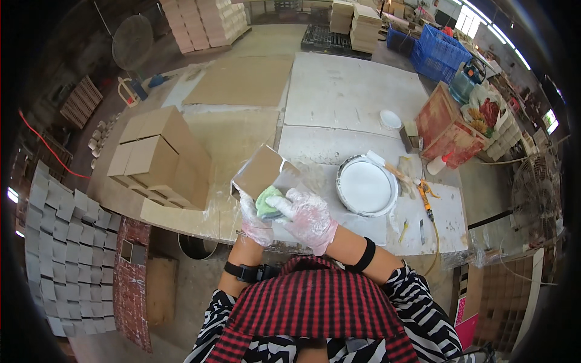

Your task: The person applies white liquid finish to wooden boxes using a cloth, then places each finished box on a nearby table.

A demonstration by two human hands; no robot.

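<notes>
Cardboard box (260,170) is showing a brown face with white-streaked edges; left hand (254,222) is gripping its near side, right hand (308,221) clutching a green cloth (265,202).

Brown box (259,171), tilted, white along one edge, crumpled green cloth (264,204) beside it

Box (255,169) partly blocked!

Right hand (308,219) and green cloth (266,202) mask its lower side; left hand (255,224), not every finger shows! Under the table's (239,136) near edge, a pot (200,255) is partly hidden. Beyond the far edge, a pale stack (203,24) is cut off on top.
</notes>
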